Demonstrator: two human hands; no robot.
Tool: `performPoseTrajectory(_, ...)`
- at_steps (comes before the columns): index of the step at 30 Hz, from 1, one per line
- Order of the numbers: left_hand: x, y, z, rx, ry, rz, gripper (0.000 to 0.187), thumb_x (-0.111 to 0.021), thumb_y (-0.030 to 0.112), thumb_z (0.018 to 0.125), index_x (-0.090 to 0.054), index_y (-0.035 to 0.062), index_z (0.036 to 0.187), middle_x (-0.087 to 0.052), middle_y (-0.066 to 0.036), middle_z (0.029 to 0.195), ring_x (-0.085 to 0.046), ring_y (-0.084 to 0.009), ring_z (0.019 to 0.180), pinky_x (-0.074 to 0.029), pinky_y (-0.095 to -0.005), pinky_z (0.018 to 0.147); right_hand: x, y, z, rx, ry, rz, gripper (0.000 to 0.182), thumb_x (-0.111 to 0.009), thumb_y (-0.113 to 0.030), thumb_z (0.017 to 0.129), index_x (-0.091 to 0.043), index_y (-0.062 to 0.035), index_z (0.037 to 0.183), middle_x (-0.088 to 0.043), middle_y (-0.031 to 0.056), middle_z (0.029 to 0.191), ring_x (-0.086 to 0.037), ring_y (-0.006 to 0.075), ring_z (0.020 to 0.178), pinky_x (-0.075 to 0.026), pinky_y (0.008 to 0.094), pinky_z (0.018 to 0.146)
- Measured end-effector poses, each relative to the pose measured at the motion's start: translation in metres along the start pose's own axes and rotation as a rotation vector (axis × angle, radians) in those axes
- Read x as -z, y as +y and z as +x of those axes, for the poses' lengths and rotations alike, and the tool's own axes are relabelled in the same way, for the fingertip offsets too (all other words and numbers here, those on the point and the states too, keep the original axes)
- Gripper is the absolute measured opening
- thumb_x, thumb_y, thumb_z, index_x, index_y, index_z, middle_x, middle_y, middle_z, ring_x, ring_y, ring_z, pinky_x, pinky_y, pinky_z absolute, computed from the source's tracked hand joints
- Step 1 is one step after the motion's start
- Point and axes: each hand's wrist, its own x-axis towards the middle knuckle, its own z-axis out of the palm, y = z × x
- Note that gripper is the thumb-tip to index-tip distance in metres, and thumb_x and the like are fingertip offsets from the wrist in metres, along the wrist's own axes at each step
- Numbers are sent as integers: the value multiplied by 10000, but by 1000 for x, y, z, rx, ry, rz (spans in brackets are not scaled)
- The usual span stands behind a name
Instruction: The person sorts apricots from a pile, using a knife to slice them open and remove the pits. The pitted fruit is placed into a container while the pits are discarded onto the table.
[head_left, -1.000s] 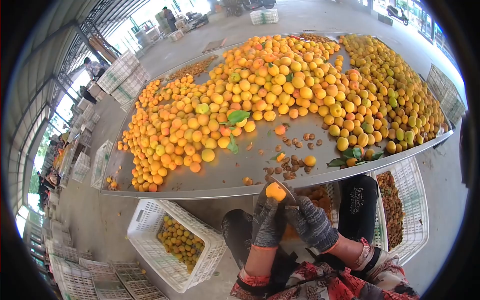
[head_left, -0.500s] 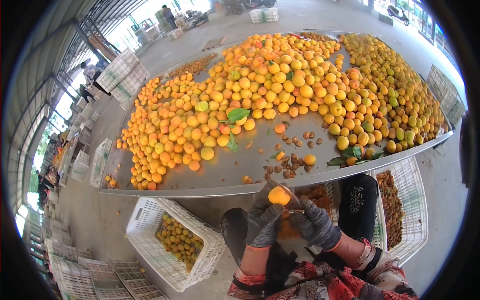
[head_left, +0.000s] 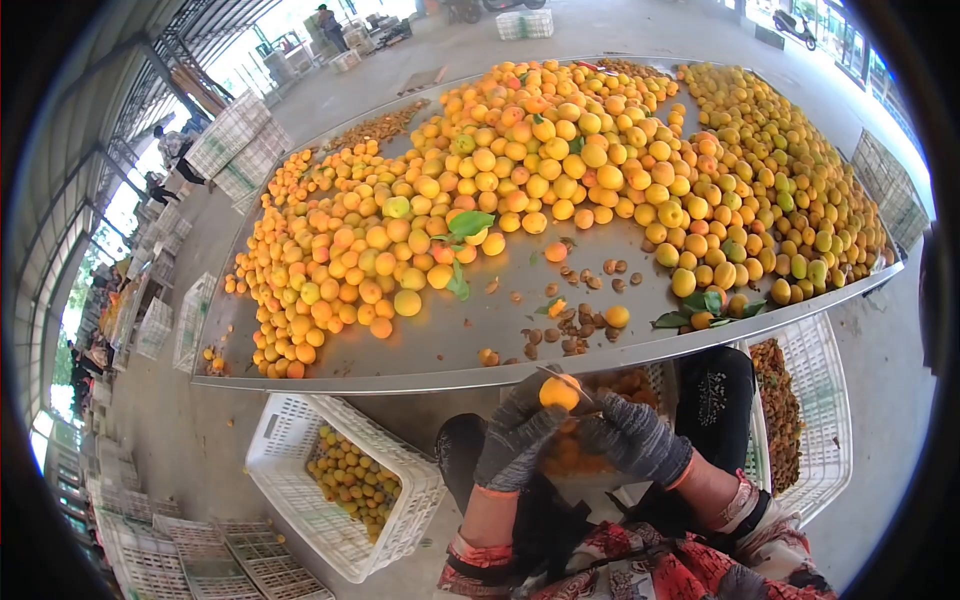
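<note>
Both hands wear grey knit gloves and are close together over my lap, below the table's near edge. In the fingers of my left hand [head_left: 515, 440] is an orange-yellow apricot [head_left: 559, 393]. My right hand [head_left: 645, 442] is closed on a small knife [head_left: 582, 390], its thin blade lying against the fruit; the handle is hidden in the glove. Beyond them, the metal table [head_left: 500, 325] carries a large heap of apricots [head_left: 520, 170]. Brown pits [head_left: 570, 328] lie scattered near the edge. Under my hands, a crate holds orange fruit pieces [head_left: 620, 385], partly covered.
At left stands a white crate [head_left: 268, 460] with small yellow-green fruit; at right, another white crate [head_left: 828, 430] holds brown pits. Greener fruit [head_left: 790, 180] covers the table's right side. Stacked crates [head_left: 232, 145] and people stand in the background.
The blade has shifted across the top of the apricot and now shows more edge-on. Both hands remain close together around the fruit. The view has moved slightly.
</note>
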Motion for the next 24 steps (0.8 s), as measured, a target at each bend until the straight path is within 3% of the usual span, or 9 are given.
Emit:
performPoseTrajectory(4,-3,3,0,12,42,124,434,-641,104,788,-489,15,1184,-524,-74,1149,-510,-152,1017,-401,-275,901,9,-5,8,-262,-70,319,311,-507,-35,841,-482,33,1144,-542,166,1098,-526,252,1040,-422,349,915)
performPoseTrajectory(6,-15,0,2,-30,75,126,437,-630,119,801,-473,13,1195,-519,-73,1145,-506,-153,1021,-404,-275,897,11,6,12,515,-70,-996,286,-530,-23,795,-536,47,1073,-549,163,1088,-534,270,1026,-409,372,929)
performPoseTrajectory(8,-43,0,2,-66,221,-265,439,-598,162,834,-437,19,1217,-523,-75,1117,-508,-151,1002,-414,-276,879,-3,-2,12,423,-23,-909,284,-537,-13,775,-548,53,1051,-552,159,1085,-534,272,1027,-405,375,933)
performPoseTrajectory(13,-42,-12,8,-110,235,-212,419,-574,188,853,-436,35,1218,-525,-73,1101,-517,-128,946,-433,-259,825,-16,0,5,225,57,-728,287,-533,8,766,-550,63,1046,-555,157,1087,-535,276,1026,-411,372,924)
performPoseTrajectory(15,-26,-4,10,-82,185,-86,413,-578,192,851,-447,39,1212,-528,-66,1097,-518,-120,933,-436,-254,809,-8,-6,5,-101,37,-170,286,-526,17,765,-548,71,1045,-546,171,1103,-529,287,1036,-423,363,910)
performPoseTrajectory(16,-15,3,10,0,110,49,408,-580,197,849,-457,39,1204,-530,-59,1092,-513,-116,943,-434,-251,808,-1,1,5,-101,35,-168,286,-526,17,765,-548,71,1045,-546,171,1103,-529,287,1036,-423,363,910)
performPoseTrajectory(18,-11,11,10,82,32,187,402,-582,202,847,-466,38,1195,-533,-51,1086,-508,-112,954,-432,-247,806,13,17,7,456,-135,-934,280,-532,-1,785,-536,71,1055,-537,172,1117,-527,281,1040,-435,349,890)
performPoseTrajectory(22,-28,10,8,-35,194,82,396,-578,210,849,-474,35,1189,-539,-46,1077,-500,-102,961,-428,-245,808,11,13,17,538,-135,-962,291,-555,-18,771,-535,71,1048,-533,183,1121,-525,293,1044,-436,353,891)
performPoseTrajectory(24,-42,0,8,-85,297,-55,395,-574,209,852,-471,35,1192,-540,-48,1075,-499,-99,959,-428,-243,804,-8,5,16,372,61,-867,351,-561,-54,734,-543,41,1071,-504,216,1117,-519,326,1032,-461,379,836)
